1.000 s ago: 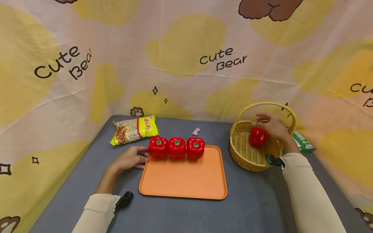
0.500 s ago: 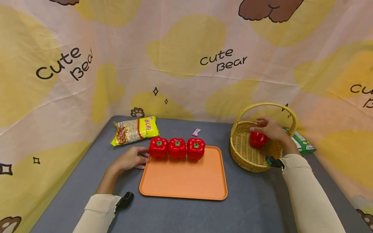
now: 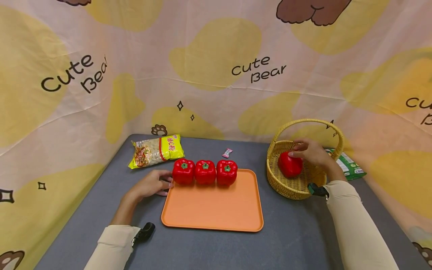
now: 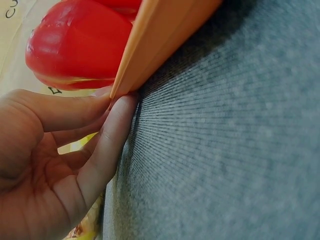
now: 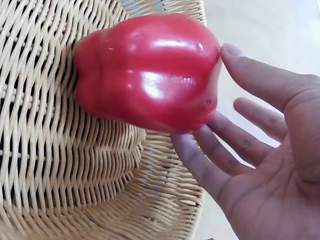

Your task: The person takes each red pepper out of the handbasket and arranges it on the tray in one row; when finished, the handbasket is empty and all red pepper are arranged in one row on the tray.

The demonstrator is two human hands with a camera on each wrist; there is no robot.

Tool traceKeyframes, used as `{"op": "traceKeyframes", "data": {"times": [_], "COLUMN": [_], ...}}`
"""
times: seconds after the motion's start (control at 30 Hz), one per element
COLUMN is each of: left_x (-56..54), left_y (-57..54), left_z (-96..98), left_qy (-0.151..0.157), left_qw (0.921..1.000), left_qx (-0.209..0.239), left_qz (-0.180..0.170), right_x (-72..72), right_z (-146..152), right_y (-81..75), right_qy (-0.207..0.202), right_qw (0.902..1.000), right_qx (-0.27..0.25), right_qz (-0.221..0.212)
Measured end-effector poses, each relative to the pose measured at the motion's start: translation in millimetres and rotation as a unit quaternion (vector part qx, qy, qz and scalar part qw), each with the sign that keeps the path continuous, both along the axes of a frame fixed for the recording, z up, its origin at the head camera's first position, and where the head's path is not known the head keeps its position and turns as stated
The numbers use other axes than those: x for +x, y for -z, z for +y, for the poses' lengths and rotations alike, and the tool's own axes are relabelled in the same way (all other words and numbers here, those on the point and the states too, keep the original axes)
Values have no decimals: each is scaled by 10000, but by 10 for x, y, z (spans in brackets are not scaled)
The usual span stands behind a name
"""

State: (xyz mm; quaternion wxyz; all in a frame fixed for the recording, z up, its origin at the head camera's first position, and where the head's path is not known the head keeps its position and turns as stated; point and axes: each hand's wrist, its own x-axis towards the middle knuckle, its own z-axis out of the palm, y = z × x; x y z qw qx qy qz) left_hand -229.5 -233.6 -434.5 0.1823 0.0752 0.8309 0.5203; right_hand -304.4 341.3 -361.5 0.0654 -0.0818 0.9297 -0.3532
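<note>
My left hand (image 3: 153, 183) pinches the left rim of an orange tray (image 3: 212, 210) between thumb and finger, plain in the left wrist view. Along the tray's far edge three red bell peppers (image 3: 205, 172) stand in a row, green stems up. A fourth red bell pepper (image 3: 290, 165) is inside a wicker basket (image 3: 287, 192) at the right. My right hand (image 3: 312, 152) reaches in under the basket's arched handle and holds this pepper. In the right wrist view, the thumb touches one end of the pepper (image 5: 150, 72), with other fingers along its side.
A yellow pasta bag (image 3: 156, 150) lies at the back left, beyond the tray. Behind the tray is a small pink wrapped candy (image 3: 227, 152). A green packet (image 3: 352, 167) lies right of the basket, partly hidden by it. Patterned cloth walls (image 3: 216, 75) enclose the grey table (image 3: 216, 251).
The pepper in the basket has shifted left and tilted, with my right hand moving along with it. My left hand, the tray and its three peppers have stayed put.
</note>
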Motion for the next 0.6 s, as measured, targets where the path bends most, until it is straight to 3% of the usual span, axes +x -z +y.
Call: {"op": "traceKeyframes", "data": {"times": [0.33,0.6], "left_x": [10,14], "left_y": [-8,-7], "left_z": [-7,2], "left_qy": [6,24], "left_qw": [10000,10000], "left_qx": [1,28], "left_qz": [-9,-4], "right_x": [61,75], "right_z": [56,72], "right_y": [-43,3], "right_qy": [-446,-429], "right_qw": [9985,9969], "right_qx": [121,-37], "right_qz": [-307,-666]}}
